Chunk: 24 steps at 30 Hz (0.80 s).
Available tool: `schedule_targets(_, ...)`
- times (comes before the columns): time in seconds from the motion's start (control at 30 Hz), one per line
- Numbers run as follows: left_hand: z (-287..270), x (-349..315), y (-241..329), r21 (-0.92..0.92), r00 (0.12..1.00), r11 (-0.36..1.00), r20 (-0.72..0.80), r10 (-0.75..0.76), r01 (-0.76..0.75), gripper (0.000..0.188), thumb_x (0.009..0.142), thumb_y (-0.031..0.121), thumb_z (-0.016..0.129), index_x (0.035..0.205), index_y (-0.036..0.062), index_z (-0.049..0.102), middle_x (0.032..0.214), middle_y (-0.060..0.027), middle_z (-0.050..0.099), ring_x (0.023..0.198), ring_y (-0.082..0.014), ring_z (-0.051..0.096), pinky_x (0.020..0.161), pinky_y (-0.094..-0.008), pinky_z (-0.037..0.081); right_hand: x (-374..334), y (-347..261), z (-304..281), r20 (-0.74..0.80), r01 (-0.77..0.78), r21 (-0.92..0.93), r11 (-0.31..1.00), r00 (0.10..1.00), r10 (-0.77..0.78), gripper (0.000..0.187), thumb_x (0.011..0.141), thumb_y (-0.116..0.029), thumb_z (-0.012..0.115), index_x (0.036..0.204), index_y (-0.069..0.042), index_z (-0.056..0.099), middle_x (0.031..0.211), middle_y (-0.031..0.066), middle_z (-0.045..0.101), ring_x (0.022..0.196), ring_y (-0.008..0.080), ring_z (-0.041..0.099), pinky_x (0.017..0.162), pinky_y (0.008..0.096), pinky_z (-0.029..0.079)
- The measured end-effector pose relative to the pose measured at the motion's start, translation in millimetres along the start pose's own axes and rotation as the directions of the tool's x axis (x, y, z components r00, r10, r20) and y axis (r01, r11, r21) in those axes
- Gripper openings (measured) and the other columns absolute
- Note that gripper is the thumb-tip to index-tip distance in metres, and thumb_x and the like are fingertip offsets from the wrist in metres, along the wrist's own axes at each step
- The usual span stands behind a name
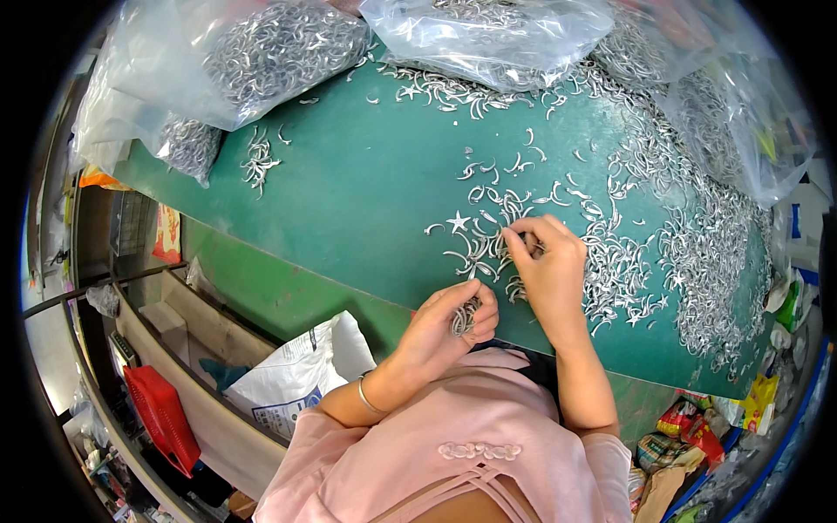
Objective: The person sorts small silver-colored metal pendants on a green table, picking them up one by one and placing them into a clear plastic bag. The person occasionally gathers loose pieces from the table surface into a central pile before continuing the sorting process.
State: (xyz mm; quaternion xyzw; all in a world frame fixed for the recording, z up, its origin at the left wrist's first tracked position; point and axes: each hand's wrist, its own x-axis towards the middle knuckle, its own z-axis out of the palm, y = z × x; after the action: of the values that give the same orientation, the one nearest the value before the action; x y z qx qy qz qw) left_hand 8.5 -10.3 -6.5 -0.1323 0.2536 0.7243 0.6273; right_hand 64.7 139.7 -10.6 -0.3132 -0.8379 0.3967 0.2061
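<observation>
My left hand (449,318) is closed around a small bunch of curved silvery metal pieces (464,319), just over the table's near edge. To its right, my right hand (551,253) reaches over the loose pieces with thumb and fingers pinched together; what sits between the fingertips is too small to make out. Around it lie scattered curved metal pieces (475,248), with a small star-shaped piece (458,221) among them. A denser heap of the same pieces (715,279) spreads along the right side of the green table (349,192).
Clear plastic bags full of metal pieces (288,52) line the far edge, with another bag (488,39) at the middle. A white sack (305,370) stands below the table at left, near a red plastic basket (163,418). Colourful packets (693,427) lie at lower right.
</observation>
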Motion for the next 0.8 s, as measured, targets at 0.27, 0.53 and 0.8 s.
schedule_targets(0.27, -5, -1, 2, 0.001, 1.0, 1.0, 0.025, 0.019, -0.019, 0.031, 0.1, 0.024, 0.039, 0.083, 0.0035, 0.054, 0.07, -0.0025, 0.04, 0.062, -0.0132, 0.035, 0.056, -0.025, 0.031, -1, 10, -37, 0.372, -0.457, 0.799, 0.39, 0.886, 0.276, 0.011, 0.084, -0.006, 0.063, 0.088, 0.002, 0.057, 0.079, 0.0049, 0.053, 0.064, 0.0081, 0.044, 0.048, 0.0217, 0.037)
schedule_targets(0.53, -5, -1, 2, -0.006, 0.999, 1.0, 0.036, 0.008, -0.008, 0.031, 0.1, 0.024, 0.039, 0.083, 0.0037, 0.054, 0.07, -0.0025, 0.04, 0.063, -0.0133, 0.036, 0.056, -0.0251, 0.032, 1, 26, -33, 0.484, -0.413, 0.799, -0.438, 0.873, 0.058, 0.012, 0.09, -0.012, 0.053, 0.094, 0.0, 0.051, 0.09, 0.0087, 0.044, 0.075, 0.0155, 0.041, 0.047, 0.0226, 0.035)
schedule_targets(0.8, -5, -1, 3, -0.006, 0.999, 1.0, 0.034, 0.01, -0.01, 0.03, 0.1, 0.023, 0.039, 0.084, 0.0039, 0.055, 0.07, -0.0025, 0.04, 0.063, -0.0135, 0.036, 0.057, -0.0254, 0.032, -1, 25, -32, 0.498, -0.422, 0.799, -0.429, 0.864, 0.077, 0.012, 0.09, -0.011, 0.052, 0.096, -0.001, 0.052, 0.091, 0.0088, 0.047, 0.078, 0.0157, 0.043, 0.05, 0.0227, 0.036)
